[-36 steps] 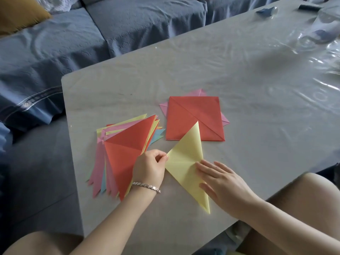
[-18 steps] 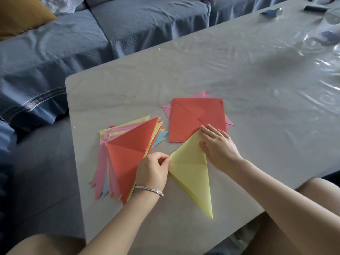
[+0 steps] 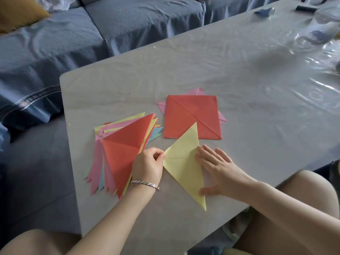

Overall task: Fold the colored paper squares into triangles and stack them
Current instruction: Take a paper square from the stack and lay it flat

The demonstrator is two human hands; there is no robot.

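Observation:
A yellow paper triangle (image 3: 181, 159) lies folded on the table, long edge to the right. My left hand (image 3: 148, 165) pinches its left corner between thumb and fingertips. My right hand (image 3: 216, 167) lies flat with straight fingers along the triangle's right edge, thumb near its lower part. To the left sits a fanned stack of folded triangles (image 3: 121, 153), red on top with pink, yellow and blue beneath. Behind the yellow triangle lies a pile of unfolded squares (image 3: 193, 116), a creased red one on top of a pink one.
The grey table (image 3: 239, 80) carries a wrinkled clear plastic sheet (image 3: 316, 57) and small items at the far right. A blue sofa (image 3: 92, 34) stands behind and to the left. My bare knees (image 3: 303, 208) are at the table's near edge.
My right hand has slid back down the yellow triangle's right edge from its top corner to the middle. My left hand keeps its pinch on the left corner.

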